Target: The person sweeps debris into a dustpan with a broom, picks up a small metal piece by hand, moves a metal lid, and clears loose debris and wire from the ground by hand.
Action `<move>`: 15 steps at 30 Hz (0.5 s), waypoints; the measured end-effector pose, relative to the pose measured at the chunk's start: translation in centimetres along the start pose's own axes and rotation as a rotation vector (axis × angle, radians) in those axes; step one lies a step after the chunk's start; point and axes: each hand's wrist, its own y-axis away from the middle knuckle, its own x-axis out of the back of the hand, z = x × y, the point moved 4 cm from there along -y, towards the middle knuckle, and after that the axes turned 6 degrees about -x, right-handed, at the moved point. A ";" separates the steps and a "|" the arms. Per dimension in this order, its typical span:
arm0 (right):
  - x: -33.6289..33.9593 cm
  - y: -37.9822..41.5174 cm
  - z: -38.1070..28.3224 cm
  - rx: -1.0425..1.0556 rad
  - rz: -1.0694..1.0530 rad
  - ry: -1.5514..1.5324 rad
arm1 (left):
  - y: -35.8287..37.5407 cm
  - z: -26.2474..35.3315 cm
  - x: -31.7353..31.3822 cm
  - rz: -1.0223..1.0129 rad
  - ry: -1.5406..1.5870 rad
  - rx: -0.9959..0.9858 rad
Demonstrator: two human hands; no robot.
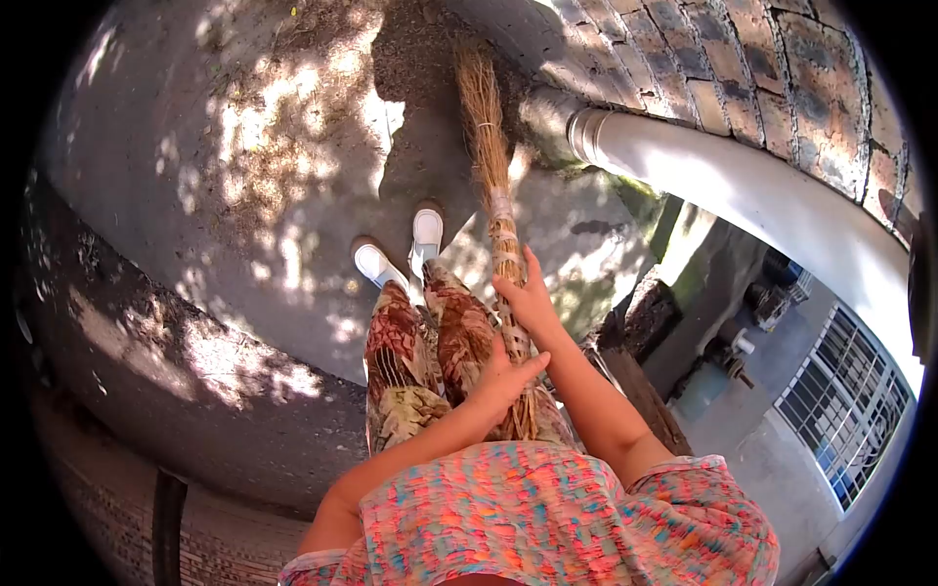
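Note:
A long straw broom slants up in front of me, its loose bristles reaching the dirt and concrete near the wall's foot. Pale bands are wrapped round its bundled handle. My right hand is closed round the handle's middle. Lower down, closer to my body, my left hand grips the same handle, its thumb lying across it. The handle's frayed butt end shows below my left hand, close to my shirt. Both palms are hidden.
A thick white pipe runs along the brick wall at the right. Beyond it are a barred window and some machine parts. My white shoes stand on sun-dappled concrete; a dark ledge lies left.

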 end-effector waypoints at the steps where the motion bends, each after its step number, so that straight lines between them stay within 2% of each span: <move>1: -1.2 -0.8 -0.1 0.053 0.015 -0.015 | -0.5 0.6 0.5 -0.002 -0.036 0.015; 3: -3.4 -0.8 -2.1 -0.308 -0.195 -0.544 | -1.5 3.5 3.1 0.036 -0.120 0.050; 4: -4.8 -1.3 -1.7 -0.407 -0.233 -0.727 | -1.1 4.3 3.6 0.042 -0.147 0.055; 5: -6.1 -1.4 -1.3 -0.513 -0.273 -0.908 | 0.0 4.8 4.1 0.080 -0.318 0.049; 6: -6.9 -1.0 -1.5 -0.517 -0.272 -1.065 | 1.3 5.4 4.5 0.116 -0.489 0.045; 7: -7.1 0.0 -2.4 -0.547 -0.360 -1.136 | 2.8 6.2 4.7 0.122 -0.514 0.054; 9: -7.8 1.3 -1.7 -0.479 -0.508 -1.173 | 5.3 7.2 4.5 0.095 -0.546 0.165; 10: -7.7 2.0 -1.3 -0.475 -0.508 -1.197 | 5.8 7.4 4.1 0.094 -0.568 0.171; 12: -6.2 2.5 -1.0 -0.457 -0.322 -1.151 | 5.8 7.7 3.5 0.040 -0.665 0.239; 13: -5.7 2.0 -0.8 -0.457 -0.324 -1.163 | 4.9 7.2 4.0 0.043 -0.675 0.242; 15: -4.5 -0.5 1.0 -0.456 -0.127 -1.117 | 1.3 5.6 5.1 -0.116 -0.624 0.146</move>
